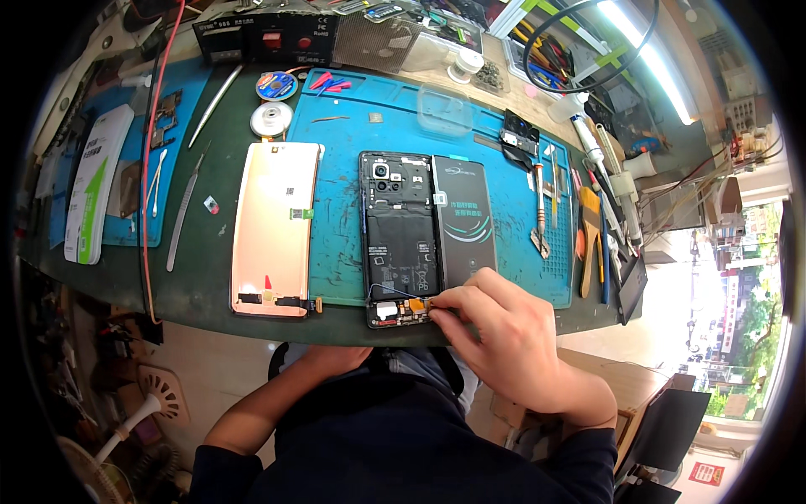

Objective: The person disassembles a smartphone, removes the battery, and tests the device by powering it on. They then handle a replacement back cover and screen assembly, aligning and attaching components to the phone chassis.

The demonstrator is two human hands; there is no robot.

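Observation:
An opened smartphone (401, 244) lies on the blue mat near the table's front edge, its cameras, black battery (401, 239) and lower circuit board bare. My right hand (504, 336) reaches to its lower right corner. Thumb and forefinger are pinched together there, beside an orange flex cable (417, 306); what lies between the fingertips is too small to make out. A thin blue wire (390, 288) curves over the battery's lower end. Against the phone's right side rests a dark printed panel (466, 214). My left hand (344, 359) is at my lap, its fingers hidden under the table edge.
Left of the phone lies a copper-coloured screen panel (275, 218) with a flex cable. Tweezers (186, 210) and solder spools (273, 118) are further left. A clear plastic box (445, 111) stands behind; a brush (591, 218) and screwdrivers lie at the right.

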